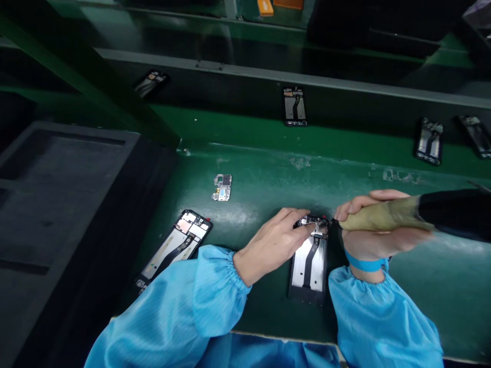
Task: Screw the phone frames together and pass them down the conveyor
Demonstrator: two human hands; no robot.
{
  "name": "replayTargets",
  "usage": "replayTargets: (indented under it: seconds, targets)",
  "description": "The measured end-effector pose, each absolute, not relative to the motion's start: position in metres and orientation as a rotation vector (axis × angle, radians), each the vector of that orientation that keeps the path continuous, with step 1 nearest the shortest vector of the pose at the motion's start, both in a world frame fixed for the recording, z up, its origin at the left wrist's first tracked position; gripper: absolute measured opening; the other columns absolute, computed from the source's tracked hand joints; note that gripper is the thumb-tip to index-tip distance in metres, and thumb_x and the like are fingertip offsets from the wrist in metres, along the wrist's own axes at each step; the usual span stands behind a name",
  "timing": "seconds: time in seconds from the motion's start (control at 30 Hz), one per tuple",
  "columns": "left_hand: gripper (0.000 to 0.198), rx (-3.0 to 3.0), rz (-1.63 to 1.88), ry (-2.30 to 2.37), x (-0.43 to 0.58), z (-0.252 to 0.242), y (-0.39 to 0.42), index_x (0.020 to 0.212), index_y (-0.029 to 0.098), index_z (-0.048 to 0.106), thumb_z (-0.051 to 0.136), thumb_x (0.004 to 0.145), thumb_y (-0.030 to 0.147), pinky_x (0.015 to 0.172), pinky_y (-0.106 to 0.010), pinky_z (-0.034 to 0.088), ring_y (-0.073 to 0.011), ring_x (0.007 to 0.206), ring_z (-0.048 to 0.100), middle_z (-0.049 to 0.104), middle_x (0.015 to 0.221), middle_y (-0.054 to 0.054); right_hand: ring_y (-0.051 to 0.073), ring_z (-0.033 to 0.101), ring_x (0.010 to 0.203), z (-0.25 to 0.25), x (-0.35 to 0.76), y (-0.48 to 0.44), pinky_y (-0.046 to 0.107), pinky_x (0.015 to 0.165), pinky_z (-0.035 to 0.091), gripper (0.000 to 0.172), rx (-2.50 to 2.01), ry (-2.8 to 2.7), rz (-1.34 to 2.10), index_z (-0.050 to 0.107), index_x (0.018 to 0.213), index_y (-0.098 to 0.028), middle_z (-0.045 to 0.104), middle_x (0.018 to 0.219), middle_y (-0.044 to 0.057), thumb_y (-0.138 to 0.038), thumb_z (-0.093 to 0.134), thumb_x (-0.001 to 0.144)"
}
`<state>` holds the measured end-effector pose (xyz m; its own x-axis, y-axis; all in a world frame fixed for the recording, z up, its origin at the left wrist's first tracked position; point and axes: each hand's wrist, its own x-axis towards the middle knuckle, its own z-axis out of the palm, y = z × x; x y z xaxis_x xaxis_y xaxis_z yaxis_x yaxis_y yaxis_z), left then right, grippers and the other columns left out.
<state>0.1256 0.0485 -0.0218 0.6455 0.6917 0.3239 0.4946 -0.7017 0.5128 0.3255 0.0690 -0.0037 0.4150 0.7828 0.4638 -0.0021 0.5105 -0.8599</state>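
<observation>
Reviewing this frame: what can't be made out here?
Head view only:
- Tool tip: hidden where it meets the phone frame, behind the right hand.
- Tool's far end: cut off by the right edge.
- Top of that phone frame: covered by left hand fingers.
- Loose circuit board: too small for detail.
- Second phone frame: lower end hidden by the left sleeve.

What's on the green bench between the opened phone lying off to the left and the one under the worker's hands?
In the head view, only the left hand and its blue sleeve cross the gap between the left phone and the held phone; otherwise bare green bench.
</observation>
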Motion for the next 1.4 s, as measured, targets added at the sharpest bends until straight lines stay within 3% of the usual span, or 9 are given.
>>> replayTargets:
  seconds: [0.27,0.4,0.5,0.63,0.7,0.83,1.1,1.23,1.4]
  targets:
    - [0.026,2.500,0.665,0.951,0.126,-0.020,0.047,0.129,0.016,0.075,0.057,0.112,0.025,0.112,-0.044,0.062,-0.0277,0.133,0.064,0.066,0.148,-0.015,0.018,0.055,0.043,-0.006,0.318,0.070,0.032,0.039,0.047,0.068,-0.876,-1.012,0.631,0.067,0.100,-0.025,0.062,0.063,-0.003,-0.091,0.057,0.086]
    - [0.024,2.467,0.624,0.964,0.128,-0.019,0.049,0.129,0.017,0.073,0.064,0.110,0.027,0.116,-0.051,0.058,-0.0314,0.139,0.061,0.065,0.151,-0.014,0.019,0.055,0.042,0.002,0.334,0.069,0.034,0.039,0.048,0.068,-0.887,-0.953,0.464,0.069,0.105,-0.025,0.061,0.062,-0.001,-0.086,0.040,0.097]
    - [0.023,2.306,0.604,0.988,0.130,-0.016,0.052,0.127,0.019,0.072,0.072,0.104,0.020,0.114,-0.054,0.057,-0.0322,0.134,0.064,0.071,0.140,-0.012,0.020,0.051,0.039,0.007,0.353,0.068,0.035,0.034,0.044,0.072,-0.905,-0.871,0.362,0.068,0.098,-0.024,0.055,0.057,-0.001,-0.085,0.029,0.098]
    - [0.056,1.662,0.645,1.015,0.131,-0.010,0.055,0.142,0.024,0.066,0.084,0.090,0.014,0.112,-0.048,0.057,-0.0274,0.126,0.069,0.070,0.135,-0.009,0.019,0.049,0.038,0.005,0.361,0.067,0.035,0.036,0.043,0.069,-0.989,-0.835,0.437,0.065,0.098,-0.027,0.054,0.056,-0.003,-0.093,0.044,0.089]
    - [0.062,1.270,0.628,0.974,0.131,-0.008,0.054,0.145,0.023,0.064,0.086,0.087,0.017,0.107,-0.043,0.060,-0.0254,0.121,0.072,0.070,0.137,-0.010,0.019,0.051,0.040,0.003,0.357,0.067,0.035,0.037,0.044,0.069,-1.006,-0.817,0.457,0.065,0.098,-0.027,0.055,0.058,-0.003,-0.093,0.047,0.087]
    - [0.045,0.903,0.585,0.870,0.133,-0.006,0.050,0.128,0.017,0.072,0.088,0.088,0.033,0.107,-0.040,0.058,-0.0244,0.116,0.075,0.078,0.124,-0.009,0.019,0.053,0.042,0.001,0.349,0.068,0.034,0.039,0.045,0.070,-1.012,-0.806,0.430,0.064,0.098,-0.026,0.055,0.058,-0.003,-0.094,0.047,0.087]
    - [0.045,0.977,0.587,0.853,0.135,0.006,0.038,0.124,0.018,0.076,0.083,0.095,0.050,0.097,-0.036,0.061,-0.0229,0.107,0.076,0.081,0.115,-0.008,0.019,0.050,0.038,-0.002,0.352,0.070,0.034,0.037,0.042,0.071,-0.999,-0.796,0.472,0.063,0.097,-0.026,0.057,0.057,-0.004,-0.094,0.050,0.083]
    - [0.043,1.004,0.625,0.813,0.134,0.010,0.034,0.121,0.016,0.077,0.082,0.096,0.051,0.096,-0.035,0.061,-0.0234,0.107,0.076,0.080,0.114,-0.009,0.020,0.050,0.039,-0.006,0.355,0.070,0.035,0.037,0.043,0.072,-0.990,-0.797,0.490,0.064,0.096,-0.027,0.057,0.055,-0.003,-0.096,0.051,0.079]
    - [0.032,1.074,0.649,0.814,0.134,0.015,0.029,0.121,0.017,0.078,0.080,0.098,0.040,0.095,-0.034,0.060,-0.0222,0.106,0.076,0.080,0.116,-0.008,0.022,0.050,0.041,-0.005,0.355,0.070,0.038,0.038,0.044,0.069,-1.010,-0.798,0.518,0.065,0.093,-0.028,0.056,0.057,0.000,-0.093,0.048,0.079]
